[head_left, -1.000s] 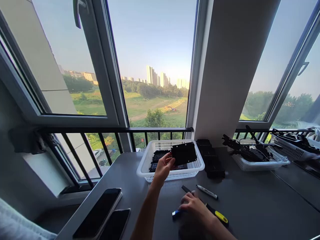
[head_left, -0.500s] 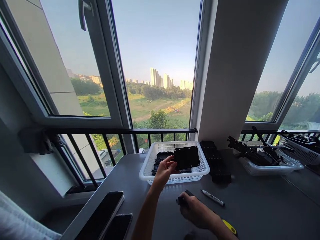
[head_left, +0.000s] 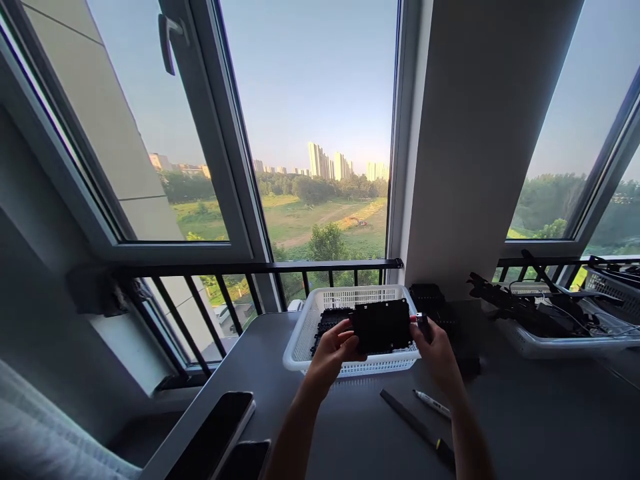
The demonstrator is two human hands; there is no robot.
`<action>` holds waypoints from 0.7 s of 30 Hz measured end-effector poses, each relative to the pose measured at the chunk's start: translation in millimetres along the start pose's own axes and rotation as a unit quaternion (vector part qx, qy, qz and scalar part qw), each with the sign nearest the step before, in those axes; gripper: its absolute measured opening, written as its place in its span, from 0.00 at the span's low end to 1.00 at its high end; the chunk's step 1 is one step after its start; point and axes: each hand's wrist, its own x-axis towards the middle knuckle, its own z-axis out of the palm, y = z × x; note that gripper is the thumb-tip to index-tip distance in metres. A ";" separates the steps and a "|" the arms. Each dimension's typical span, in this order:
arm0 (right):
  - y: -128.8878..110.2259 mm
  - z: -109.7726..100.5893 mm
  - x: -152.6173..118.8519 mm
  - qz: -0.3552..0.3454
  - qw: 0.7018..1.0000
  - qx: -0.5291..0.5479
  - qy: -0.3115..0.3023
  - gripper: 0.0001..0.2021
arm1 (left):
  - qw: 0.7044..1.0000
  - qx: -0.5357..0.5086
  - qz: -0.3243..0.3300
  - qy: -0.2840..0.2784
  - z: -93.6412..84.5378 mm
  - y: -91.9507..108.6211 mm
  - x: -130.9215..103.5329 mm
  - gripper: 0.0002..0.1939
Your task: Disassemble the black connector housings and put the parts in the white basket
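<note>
My left hand (head_left: 330,350) pinches the left edge of a flat black rectangular plastic panel (head_left: 381,325), holding it up over the white basket. At the panel's right edge, my right hand (head_left: 436,347) is closed round a small black object (head_left: 423,327) with a shiny metallic end; its exact kind is unclear. Whether the right fingers also touch the panel cannot be made out. Below the panel stands the white perforated plastic basket (head_left: 295,353), with more black plastic parts (head_left: 330,321) inside.
On the grey table (head_left: 350,433) lie a long dark tool (head_left: 407,413) with a yellow mark and a white marker (head_left: 431,403). Two phone-like slabs (head_left: 215,433) lie at left. Black parts (head_left: 430,300) are stacked beside the basket; another white basket (head_left: 545,347) holds dark pieces and wires.
My right hand has risen from the tabletop to the panel's right edge, carrying the small black object. The long dark tool now shows more fully. The view has shifted slightly.
</note>
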 end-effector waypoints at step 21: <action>8.6 1.1 1.3 0.002 0.995 0.047 0.084 0.22 | 0.999 -0.001 -0.039 -0.012 -3.7 -12.4 8.9 0.35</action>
